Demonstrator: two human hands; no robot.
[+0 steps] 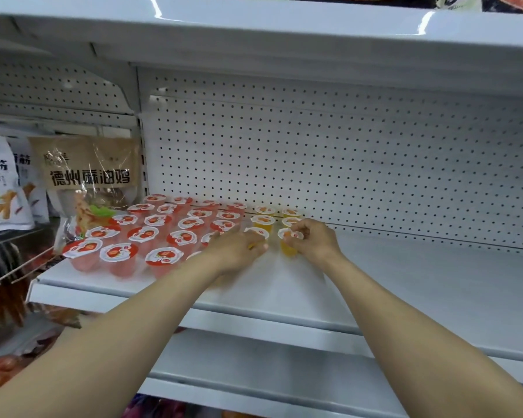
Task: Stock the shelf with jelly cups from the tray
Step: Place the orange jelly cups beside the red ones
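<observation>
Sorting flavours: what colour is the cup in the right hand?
Orange-yellow cup, gripped by the right hand; head view.

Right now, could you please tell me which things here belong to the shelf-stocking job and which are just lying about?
Part of the job:
- red jelly cups in rows
- orange jelly cup gripped by the right hand
- orange jelly cup at the blurred left hand
- white metal shelf

Just lying about:
- brown snack bag
- white snack packet
</observation>
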